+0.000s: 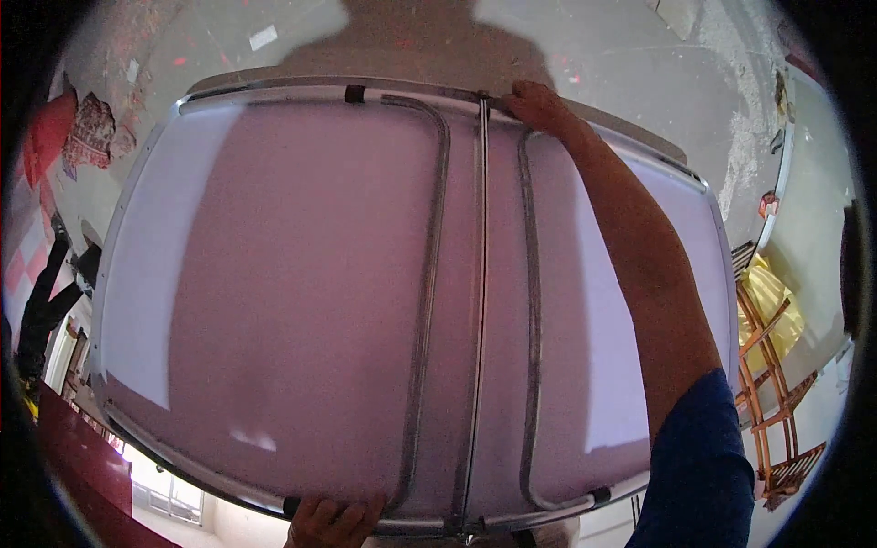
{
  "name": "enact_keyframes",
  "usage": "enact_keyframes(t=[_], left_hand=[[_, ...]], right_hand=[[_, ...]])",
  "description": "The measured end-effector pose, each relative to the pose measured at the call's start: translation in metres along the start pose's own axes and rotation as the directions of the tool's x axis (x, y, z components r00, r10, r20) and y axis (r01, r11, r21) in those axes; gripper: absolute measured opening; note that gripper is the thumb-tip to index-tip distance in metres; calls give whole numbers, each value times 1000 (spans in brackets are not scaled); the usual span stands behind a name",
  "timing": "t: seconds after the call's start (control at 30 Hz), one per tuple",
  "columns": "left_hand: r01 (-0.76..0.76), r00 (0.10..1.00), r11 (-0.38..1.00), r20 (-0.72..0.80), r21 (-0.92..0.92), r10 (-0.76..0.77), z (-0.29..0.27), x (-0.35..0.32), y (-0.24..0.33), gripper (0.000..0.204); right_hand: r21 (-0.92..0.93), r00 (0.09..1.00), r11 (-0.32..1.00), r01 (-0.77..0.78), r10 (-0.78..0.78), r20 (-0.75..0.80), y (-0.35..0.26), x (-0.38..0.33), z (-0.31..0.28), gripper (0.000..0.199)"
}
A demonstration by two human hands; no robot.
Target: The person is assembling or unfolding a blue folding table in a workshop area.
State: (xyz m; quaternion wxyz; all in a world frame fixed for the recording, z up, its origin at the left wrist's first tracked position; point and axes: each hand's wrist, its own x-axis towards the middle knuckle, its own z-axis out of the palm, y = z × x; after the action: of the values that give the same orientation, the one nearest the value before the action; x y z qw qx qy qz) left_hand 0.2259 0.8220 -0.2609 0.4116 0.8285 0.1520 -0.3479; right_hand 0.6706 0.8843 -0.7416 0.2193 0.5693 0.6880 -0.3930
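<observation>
A large folding table (301, 274) fills the view with its pale pinkish underside toward me. A metal frame runs round its edge, and a straight centre bar (478, 301) crosses it. On each side of the bar lies a bent metal tube leg (425, 301), flat against the panel. My left hand (333, 521) curls its fingers over the near edge, beside the left leg's end. Reaching across the panel, my right hand (544, 108) is closed on the far edge, just right of the centre bar. Its thumb and palm are mostly hidden.
Concrete floor (612, 55) with white marks and a scrap of paper (263, 37) lies beyond the table. A brown wooden rack (772, 393) and yellow sheeting (776, 301) stand close at the right. Red cloth (50, 137) and a dark-clothed person's legs (41, 310) appear at the left.
</observation>
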Motion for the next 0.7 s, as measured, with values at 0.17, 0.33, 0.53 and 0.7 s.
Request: enact_keyframes(t=[0.17,0.33,0.53,0.7], left_hand=[[69,981,995,-186,75,-54,14,-17,8,34],[5,985,999,-175,46,3,11,-6,1,32],[10,956,997,-292,81,14,37,29,-9,37],[-64,799,985,-583,162,148,54,82,-38,42]], right_hand=[[236,996,972,13,7,-84,36,-34,-43,45],[414,959,867,-279,277,67,54,-96,-110,54],[309,921,872,-378,388,32,87,-181,-241,65],[260,890,871,-416,449,-80,94,-262,-355,69]])
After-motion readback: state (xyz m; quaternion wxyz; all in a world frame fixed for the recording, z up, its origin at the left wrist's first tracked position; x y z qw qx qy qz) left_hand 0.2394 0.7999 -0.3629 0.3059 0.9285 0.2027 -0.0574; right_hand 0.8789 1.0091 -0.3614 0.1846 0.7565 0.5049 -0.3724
